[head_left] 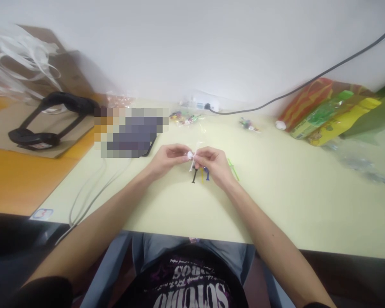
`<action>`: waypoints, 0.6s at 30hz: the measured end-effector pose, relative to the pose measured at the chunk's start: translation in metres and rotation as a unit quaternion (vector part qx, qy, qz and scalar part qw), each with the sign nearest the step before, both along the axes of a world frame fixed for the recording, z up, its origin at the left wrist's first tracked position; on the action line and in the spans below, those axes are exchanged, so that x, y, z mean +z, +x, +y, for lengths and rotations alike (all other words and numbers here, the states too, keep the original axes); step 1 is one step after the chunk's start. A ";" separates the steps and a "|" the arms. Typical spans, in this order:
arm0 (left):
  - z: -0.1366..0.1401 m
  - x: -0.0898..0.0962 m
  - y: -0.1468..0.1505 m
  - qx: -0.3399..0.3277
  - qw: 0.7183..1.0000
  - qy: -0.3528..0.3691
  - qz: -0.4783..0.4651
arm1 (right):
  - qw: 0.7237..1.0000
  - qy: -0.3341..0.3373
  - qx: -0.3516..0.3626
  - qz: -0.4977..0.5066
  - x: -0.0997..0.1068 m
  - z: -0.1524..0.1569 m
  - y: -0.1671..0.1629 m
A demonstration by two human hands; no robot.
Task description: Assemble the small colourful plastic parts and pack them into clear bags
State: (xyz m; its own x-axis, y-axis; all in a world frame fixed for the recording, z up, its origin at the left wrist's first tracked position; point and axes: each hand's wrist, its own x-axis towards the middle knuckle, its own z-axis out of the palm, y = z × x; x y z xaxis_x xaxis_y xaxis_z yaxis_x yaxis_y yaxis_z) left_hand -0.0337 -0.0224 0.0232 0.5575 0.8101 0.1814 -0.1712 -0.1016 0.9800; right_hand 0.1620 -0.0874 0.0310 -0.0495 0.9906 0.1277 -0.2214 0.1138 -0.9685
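Observation:
My left hand (167, 161) pinches a small white round piece (190, 155) between thumb and fingertips. Right beside it, my right hand (213, 164) is closed on a thin white plastic stick (191, 165) that points down toward the table. The two pieces are touching or nearly so; I cannot tell whether they are joined. Just below the hands lie a black stick (194, 176), a yellow stick (202, 176) and a blue stick (207, 173), partly hidden by my right hand. A light green stick (234, 169) lies to the right of that hand.
Small bags of coloured parts (186, 119) (249, 125) lie toward the wall. A blurred-out dark tablet-like object (133, 134) is at left, with cables (93, 196) nearby. Farther left is a black frame (53, 119); at right stand a green-capped bottle (322, 113) and a yellow pouch (343, 122).

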 end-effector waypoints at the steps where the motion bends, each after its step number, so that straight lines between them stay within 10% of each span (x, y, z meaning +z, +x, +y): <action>1: 0.000 0.000 0.000 -0.002 1.000 0.002 0.003 | 1.000 -0.003 0.001 0.001 0.000 0.000 -0.001; 18: 0.002 0.000 -0.007 -0.031 0.999 0.016 0.012 | 0.999 -0.006 0.034 0.007 -0.002 -0.002 -0.005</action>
State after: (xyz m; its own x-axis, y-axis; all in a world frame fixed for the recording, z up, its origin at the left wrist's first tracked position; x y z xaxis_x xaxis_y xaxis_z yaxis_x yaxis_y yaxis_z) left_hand -0.0409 -0.0205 0.0232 0.6113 0.7678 0.1917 -0.1537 -0.1225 0.9805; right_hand 0.1567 -0.0898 0.0289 -0.1143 0.9866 0.1161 -0.2422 0.0857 -0.9664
